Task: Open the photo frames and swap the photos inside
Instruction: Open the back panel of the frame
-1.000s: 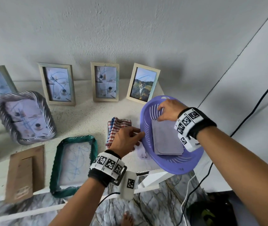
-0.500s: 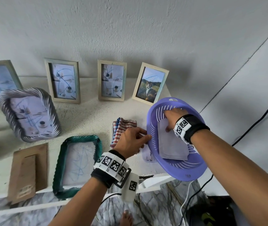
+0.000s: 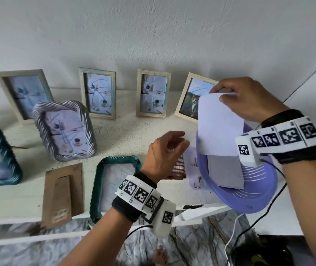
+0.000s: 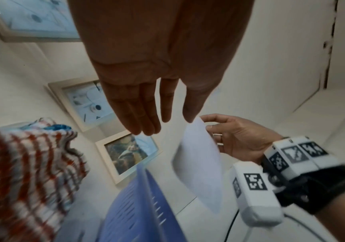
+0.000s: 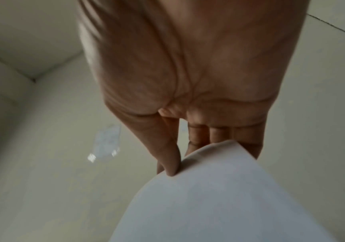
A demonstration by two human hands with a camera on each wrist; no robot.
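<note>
The right hand (image 3: 249, 100) pinches a photo (image 3: 220, 127) by its top edge above the purple basket (image 3: 249, 200) at the bench's right end, keeping its face unsmudged. The left hand (image 3: 164, 152) hovers empty, fingers relaxed, likely ready to take it for the green frame (image 3: 114, 181) lying open at the front edge.

White photo sheet (image 3: 219, 123) held upright above purple basket (image 3: 257, 200); teal frame (image 3: 114, 181) lying open.

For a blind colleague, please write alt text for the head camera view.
The right hand pinches a white sheet lifted above a purple basket, while the open left hand hovers beside it. Framed photos stand along the wall, and a green frame lies open.
</note>
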